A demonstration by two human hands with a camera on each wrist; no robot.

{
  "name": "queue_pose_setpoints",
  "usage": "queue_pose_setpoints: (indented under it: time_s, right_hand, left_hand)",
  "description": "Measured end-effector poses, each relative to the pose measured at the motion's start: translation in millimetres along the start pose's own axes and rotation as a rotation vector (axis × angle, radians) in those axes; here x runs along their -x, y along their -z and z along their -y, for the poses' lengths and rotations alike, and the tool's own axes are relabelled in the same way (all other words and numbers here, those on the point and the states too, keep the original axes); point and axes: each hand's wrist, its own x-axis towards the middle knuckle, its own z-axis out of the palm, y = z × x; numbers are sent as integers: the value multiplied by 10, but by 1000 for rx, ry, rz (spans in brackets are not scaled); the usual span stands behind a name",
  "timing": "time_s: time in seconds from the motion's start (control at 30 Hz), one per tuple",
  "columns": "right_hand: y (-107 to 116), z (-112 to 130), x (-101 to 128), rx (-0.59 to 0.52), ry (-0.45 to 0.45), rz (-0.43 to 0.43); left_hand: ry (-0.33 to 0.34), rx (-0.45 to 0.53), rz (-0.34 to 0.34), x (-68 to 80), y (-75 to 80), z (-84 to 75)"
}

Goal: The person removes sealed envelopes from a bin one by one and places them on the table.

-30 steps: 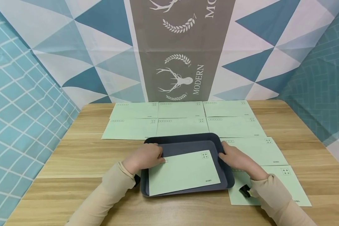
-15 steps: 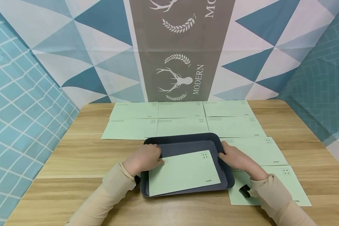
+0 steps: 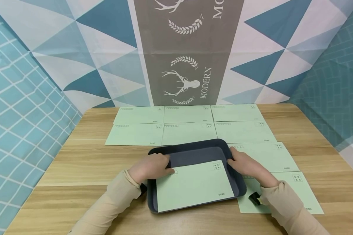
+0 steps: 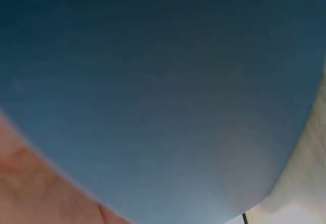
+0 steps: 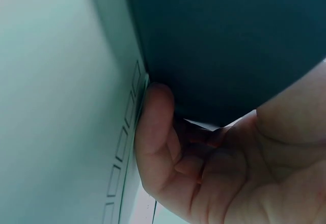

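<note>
A dark blue tray [image 3: 191,157] lies near the table's front, turned slightly askew. Inside it, toward the near side, is a pale green envelope [image 3: 194,187] with printed boxes and a stamp mark. My left hand [image 3: 153,167] grips the tray's left rim, its thumb reaching over the envelope's upper left corner. On the opposite side my right hand [image 3: 247,164] holds the right rim. Blue tray wall [image 4: 168,102] fills most of the left wrist view. The right wrist view shows curled fingers [image 5: 155,127] against the tray's outer side [image 5: 224,40], beside an envelope on the table.
Two rows of green envelopes [image 3: 188,132] lie edge to edge along the table's back. Two more, a farther envelope [image 3: 267,156] and a nearer envelope [image 3: 300,192], lie to the right, partly beneath my right arm. Bare wood [image 3: 85,169] shows at left. A patterned cloth [image 3: 182,45] hangs behind.
The tray's left and near sides have shifted toward me, so it sits more askew, and the envelope in it came along. My left thumb reaches farther right. Both hands still hold the rims.
</note>
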Motion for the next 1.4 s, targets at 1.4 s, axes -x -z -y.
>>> queue_pose_setpoints:
  time_s: [1.4]
  right_hand:
    - [33, 0, 5, 61, 1, -1]
  left_hand:
    - [-172, 436, -654, 338, 638, 309]
